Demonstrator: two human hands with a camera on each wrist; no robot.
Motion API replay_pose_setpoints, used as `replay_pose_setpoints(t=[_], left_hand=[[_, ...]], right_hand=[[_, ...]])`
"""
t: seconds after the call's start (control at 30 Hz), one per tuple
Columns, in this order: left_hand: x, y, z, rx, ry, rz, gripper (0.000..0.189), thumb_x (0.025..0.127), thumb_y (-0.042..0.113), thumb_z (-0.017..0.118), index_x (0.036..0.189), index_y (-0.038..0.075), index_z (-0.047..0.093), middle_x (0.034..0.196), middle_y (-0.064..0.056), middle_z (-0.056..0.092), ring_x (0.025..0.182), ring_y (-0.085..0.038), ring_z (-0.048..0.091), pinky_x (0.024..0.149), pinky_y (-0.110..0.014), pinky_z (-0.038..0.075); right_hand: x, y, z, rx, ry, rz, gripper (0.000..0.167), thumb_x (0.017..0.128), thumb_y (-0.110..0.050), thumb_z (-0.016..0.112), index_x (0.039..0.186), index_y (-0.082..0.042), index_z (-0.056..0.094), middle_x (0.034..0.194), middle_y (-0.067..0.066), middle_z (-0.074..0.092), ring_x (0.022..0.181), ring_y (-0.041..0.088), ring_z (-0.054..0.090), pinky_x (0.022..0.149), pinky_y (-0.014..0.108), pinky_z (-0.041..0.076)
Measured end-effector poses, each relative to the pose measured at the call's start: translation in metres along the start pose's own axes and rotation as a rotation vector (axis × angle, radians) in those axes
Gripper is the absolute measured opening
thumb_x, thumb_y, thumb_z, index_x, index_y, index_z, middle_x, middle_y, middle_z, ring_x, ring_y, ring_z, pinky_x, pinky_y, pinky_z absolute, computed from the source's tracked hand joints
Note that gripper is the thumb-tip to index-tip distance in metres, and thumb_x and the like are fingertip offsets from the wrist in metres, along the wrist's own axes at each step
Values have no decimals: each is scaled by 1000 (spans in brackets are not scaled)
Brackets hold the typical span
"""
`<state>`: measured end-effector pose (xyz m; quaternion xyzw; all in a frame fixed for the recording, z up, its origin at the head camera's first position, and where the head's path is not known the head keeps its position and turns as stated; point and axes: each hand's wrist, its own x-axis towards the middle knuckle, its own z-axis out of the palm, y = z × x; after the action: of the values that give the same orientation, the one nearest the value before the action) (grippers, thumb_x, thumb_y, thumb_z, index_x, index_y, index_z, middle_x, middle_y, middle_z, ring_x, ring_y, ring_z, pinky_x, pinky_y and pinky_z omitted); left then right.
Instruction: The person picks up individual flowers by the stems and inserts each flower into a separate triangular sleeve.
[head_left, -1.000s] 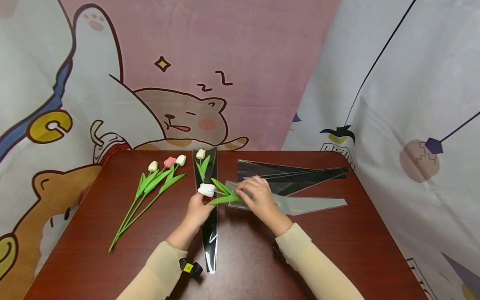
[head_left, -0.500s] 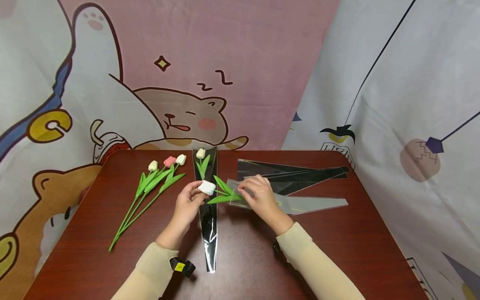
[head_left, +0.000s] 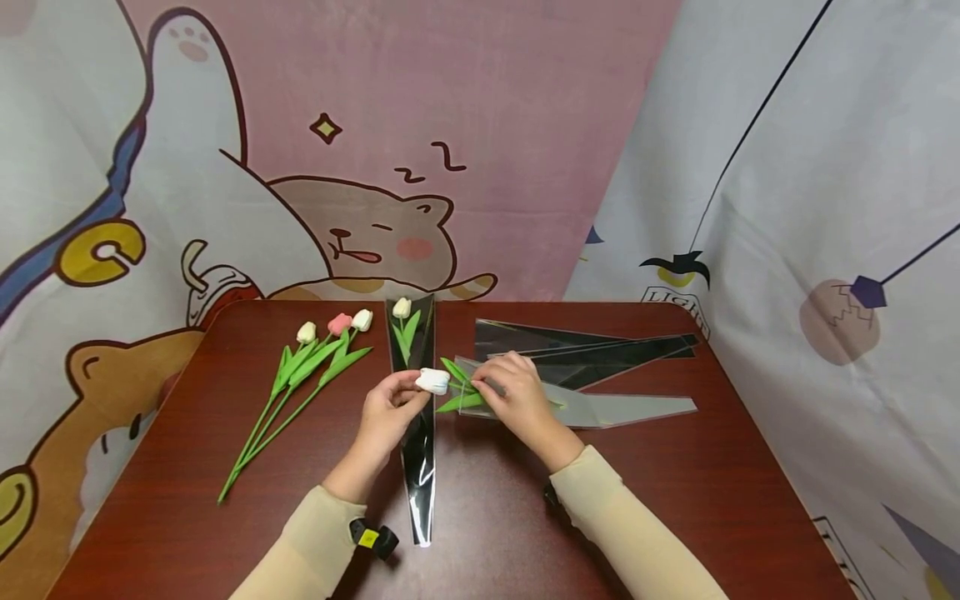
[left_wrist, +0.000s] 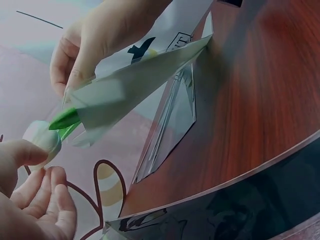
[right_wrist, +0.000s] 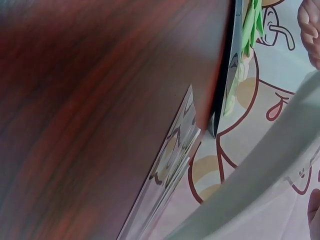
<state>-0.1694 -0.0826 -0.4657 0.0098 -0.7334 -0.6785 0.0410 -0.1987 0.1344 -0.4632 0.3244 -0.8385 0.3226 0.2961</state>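
Observation:
My left hand (head_left: 384, 414) pinches the white head of a tulip (head_left: 433, 381) between thumb and fingers. The tulip's green leaves and stem run rightward into the mouth of a clear, pale wrapping sleeve (head_left: 637, 407). At that mouth my right hand (head_left: 522, 406) pinches the sleeve's edge, its thumb and fingers partly covering the leaves. In the left wrist view the sleeve (left_wrist: 125, 90) is held above the table, with a leaf (left_wrist: 65, 119) poking out beside the bloom (left_wrist: 46, 141). The right wrist view shows the sleeve (right_wrist: 260, 170) at an angle, the fingers mostly out of frame.
A black-backed sleeve (head_left: 422, 492) holding a cream tulip (head_left: 402, 307) lies upright mid-table. To its left are three loose tulips, one pink (head_left: 340, 324). Flat spare sleeves (head_left: 525, 336) lie at the back right, on the dark wooden table (head_left: 675, 500).
The left hand shifted its grip onto the bloom, then moved right with it, so the tulip sits further into the sleeve. The right hand has stayed nearly still.

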Motion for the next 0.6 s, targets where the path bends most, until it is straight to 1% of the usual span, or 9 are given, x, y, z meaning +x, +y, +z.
replay_pose_setpoints(t=[0.1, 0.2, 0.3, 0.37, 0.4, 0.47, 0.6], left_hand=[[0, 0, 0, 6, 32, 20, 29, 81, -3, 69, 110, -2, 65, 95, -18, 67, 77, -4, 61, 69, -14, 47], [0, 0, -2, 4, 45, 22, 26, 82, -3, 67, 108, -1, 67, 94, -16, 67, 76, -3, 61, 69, -15, 47], [0, 1, -2, -10, 42, 6, 23, 84, -1, 65, 108, -2, 67, 93, -14, 67, 74, -2, 61, 68, -15, 47], [-1, 1, -2, -25, 36, -3, 22, 85, -1, 64, 107, -3, 67, 93, -16, 67, 73, -3, 61, 67, -15, 48], [-2, 5, -2, -23, 30, -8, 22, 85, -2, 64, 107, -4, 67, 93, -17, 67, 73, -3, 61, 67, -15, 47], [-3, 5, -1, -9, 24, -24, 22, 85, -1, 65, 106, -3, 68, 93, -17, 67, 73, -2, 61, 68, -15, 47], [-4, 6, 1, 25, 12, -27, 23, 83, -1, 66, 106, -1, 69, 94, -15, 68, 76, -3, 61, 69, -15, 46]], right_hand=[[0, 1, -1, 9, 14, -1, 8, 79, -16, 76, 83, -16, 70, 88, -4, 69, 87, 15, 57, 80, 38, 42], [0, 1, -3, 19, 10, 9, 7, 80, -16, 75, 84, -16, 70, 89, -4, 69, 87, 14, 56, 80, 37, 41], [0, 1, -3, 16, -7, 21, 5, 82, -18, 74, 84, -17, 70, 90, -5, 68, 87, 14, 55, 79, 36, 41], [-1, 1, -2, 13, -10, 24, 5, 82, -18, 74, 84, -17, 69, 89, -5, 68, 87, 14, 55, 79, 36, 41], [0, 1, -2, 13, -12, 25, 5, 82, -18, 74, 84, -18, 69, 89, -5, 68, 87, 14, 56, 79, 35, 41], [0, 0, -1, 11, -15, 27, 5, 82, -18, 74, 84, -18, 69, 89, -5, 68, 88, 14, 56, 80, 36, 41], [1, -1, 0, 3, -21, 23, 7, 81, -17, 75, 85, -18, 69, 89, -6, 68, 89, 14, 56, 82, 37, 42]])
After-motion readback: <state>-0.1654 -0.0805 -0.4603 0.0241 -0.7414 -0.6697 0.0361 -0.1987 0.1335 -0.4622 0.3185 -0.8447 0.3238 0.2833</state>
